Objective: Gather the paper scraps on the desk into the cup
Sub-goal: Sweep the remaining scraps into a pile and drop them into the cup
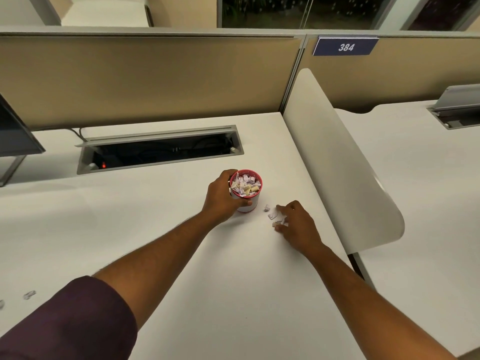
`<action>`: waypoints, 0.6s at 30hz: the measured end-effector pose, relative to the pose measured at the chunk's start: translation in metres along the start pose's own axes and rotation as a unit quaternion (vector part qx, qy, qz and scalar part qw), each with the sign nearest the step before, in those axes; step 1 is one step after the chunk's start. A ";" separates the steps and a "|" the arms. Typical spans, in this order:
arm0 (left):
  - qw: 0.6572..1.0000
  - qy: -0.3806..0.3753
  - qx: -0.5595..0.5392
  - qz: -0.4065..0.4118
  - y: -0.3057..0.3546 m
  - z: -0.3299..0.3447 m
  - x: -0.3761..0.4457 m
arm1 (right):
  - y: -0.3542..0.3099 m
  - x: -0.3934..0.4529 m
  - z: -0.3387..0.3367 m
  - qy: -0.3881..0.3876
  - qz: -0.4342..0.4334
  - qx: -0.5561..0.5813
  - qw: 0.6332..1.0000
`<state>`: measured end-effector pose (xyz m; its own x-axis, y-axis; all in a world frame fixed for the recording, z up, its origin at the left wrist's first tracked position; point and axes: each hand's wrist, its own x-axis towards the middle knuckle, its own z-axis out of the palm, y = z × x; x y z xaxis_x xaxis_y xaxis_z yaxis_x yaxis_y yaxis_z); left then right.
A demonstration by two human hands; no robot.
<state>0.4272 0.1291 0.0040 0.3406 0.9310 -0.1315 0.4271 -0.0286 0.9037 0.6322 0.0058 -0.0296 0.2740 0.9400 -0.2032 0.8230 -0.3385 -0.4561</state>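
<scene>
Cup (246, 196) (scrap-filled) gripped by left hand (220, 196); right hand (296, 222) pinching paper scraps (274, 214); sign (345, 46) reads 384.

Cup (246, 196) left wall is hidden by left hand (223, 197); print on scraps inside too small to read. Some scraps (272, 215) partly covered by right hand (296, 224) fingers, so grip can't be told. Monitor (13, 133) cut off at left edge. Specks (29, 294) near left edge of counter (233, 281) blurred, unidentifiable.

tan partition panels (155, 79) far | seat plate "384" (345, 47) far right | white divider (337, 157) right | dark window (298, 11) beyond | open cable tray (158, 149) set in white desk (130, 229)
</scene>
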 end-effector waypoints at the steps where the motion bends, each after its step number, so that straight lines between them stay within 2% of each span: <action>1: 1.000 -0.002 0.002 0.005 0.000 0.000 -0.001 | -0.005 0.000 0.003 0.014 -0.002 0.022 1.000; 4: 1.000 -0.002 0.008 0.019 0.001 0.003 -0.004 | -0.018 0.003 0.007 0.038 -0.010 0.082 0.996; 10: 1.000 -0.003 0.000 0.020 0.002 0.004 -0.007 | -0.030 0.010 0.005 -0.031 -0.089 -0.087 0.992; 15: 1.000 -0.026 0.009 0.012 0.003 0.004 -0.010 | -0.034 -0.010 0.026 0.045 -0.112 -0.123 0.985; 18: 0.999 -0.041 0.010 0.007 0.003 0.000 -0.014 | -0.034 -0.020 0.034 0.065 -0.114 -0.124 0.984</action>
<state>0.4238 0.1159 0.0082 0.4143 0.8972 -0.1528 0.4377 -0.0492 0.8978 0.5818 -0.0027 -0.0399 0.1171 0.9931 -0.0001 0.9621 -0.1135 -0.2481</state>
